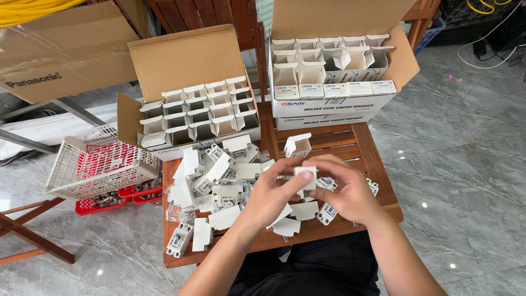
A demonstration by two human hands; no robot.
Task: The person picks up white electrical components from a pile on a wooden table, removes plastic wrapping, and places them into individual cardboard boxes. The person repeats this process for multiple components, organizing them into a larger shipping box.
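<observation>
Holding a small white carton [305, 176] between my left hand [272, 193] and right hand [346, 192] above the tabletop [378, 170], I face two open cardboard boxes: the left box [186, 82] and right box [350, 104] both packed with rows of small white cartons.

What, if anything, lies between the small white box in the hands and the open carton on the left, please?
A heap of white parts covers the table between the box, held by both hands, and the left carton; over the heap, nothing visible intervenes.
</observation>
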